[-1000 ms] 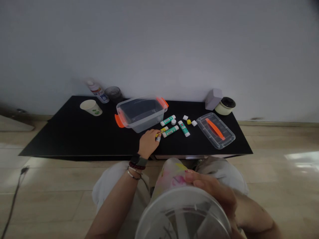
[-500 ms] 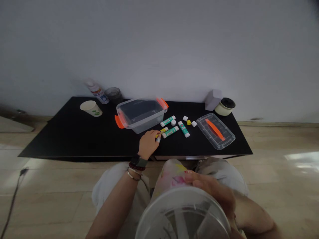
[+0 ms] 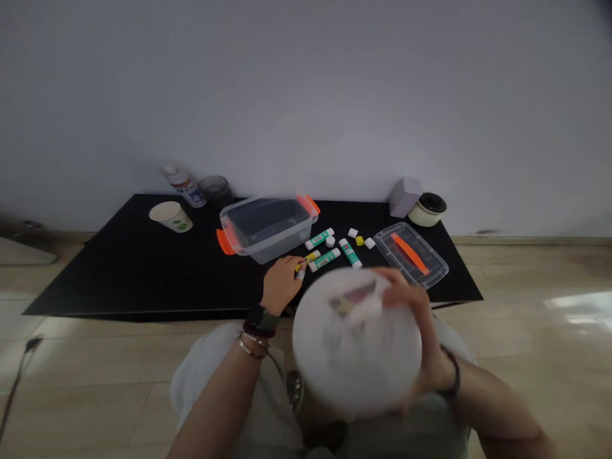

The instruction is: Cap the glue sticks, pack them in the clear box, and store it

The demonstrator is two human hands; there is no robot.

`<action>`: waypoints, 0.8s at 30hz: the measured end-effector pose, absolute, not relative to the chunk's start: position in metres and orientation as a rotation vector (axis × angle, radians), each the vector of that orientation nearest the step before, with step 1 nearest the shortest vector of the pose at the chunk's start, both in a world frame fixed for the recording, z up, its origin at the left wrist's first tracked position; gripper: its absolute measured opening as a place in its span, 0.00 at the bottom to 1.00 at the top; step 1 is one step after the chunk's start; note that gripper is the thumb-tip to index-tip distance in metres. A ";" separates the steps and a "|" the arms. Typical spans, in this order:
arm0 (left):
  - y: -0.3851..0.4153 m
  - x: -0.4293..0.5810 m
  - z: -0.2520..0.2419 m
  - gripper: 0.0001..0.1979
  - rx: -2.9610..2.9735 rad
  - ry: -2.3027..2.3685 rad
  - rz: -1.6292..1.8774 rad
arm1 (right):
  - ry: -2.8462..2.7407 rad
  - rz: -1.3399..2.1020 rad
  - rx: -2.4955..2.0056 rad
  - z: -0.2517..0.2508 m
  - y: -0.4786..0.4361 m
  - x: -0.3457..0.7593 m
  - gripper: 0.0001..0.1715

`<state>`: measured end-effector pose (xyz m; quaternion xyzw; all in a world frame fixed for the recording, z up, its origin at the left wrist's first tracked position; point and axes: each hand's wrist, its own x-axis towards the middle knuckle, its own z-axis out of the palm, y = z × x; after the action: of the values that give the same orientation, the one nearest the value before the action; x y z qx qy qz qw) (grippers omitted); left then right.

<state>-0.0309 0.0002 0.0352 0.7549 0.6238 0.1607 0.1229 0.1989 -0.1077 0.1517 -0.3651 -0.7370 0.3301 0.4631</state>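
Observation:
My left hand (image 3: 280,285) rests on the black table (image 3: 143,274), its fingers closed on a yellow glue stick (image 3: 306,261). My right hand (image 3: 423,331) grips a large clear plastic cup (image 3: 356,341) held close to the camera, blurred, with its round end facing me. Three green glue sticks (image 3: 325,259) and loose white and yellow caps (image 3: 359,240) lie just beyond my left hand. An open clear bin with orange latches (image 3: 265,226) stands behind them.
The bin's clear lid with an orange handle (image 3: 411,254) lies at the right. A paper cup (image 3: 171,216), a bottle (image 3: 182,185) and a dark jar (image 3: 215,189) stand at the back left. A grey box (image 3: 404,197) and a cream bowl (image 3: 428,210) sit back right.
My right hand has tipped and raised the clear cup, which now hides my lap and part of the table's front. The view has shifted slightly. My left hand stays on the glue stick.

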 end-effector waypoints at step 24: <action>-0.002 -0.023 0.050 0.11 2.229 1.732 0.602 | -1.263 -0.076 -1.689 0.057 0.224 0.301 0.41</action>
<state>-0.0232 -0.0020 0.0498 0.7660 0.5952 0.2070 0.1270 0.3015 0.2240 0.0571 -0.6963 -0.5208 -0.0313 0.4929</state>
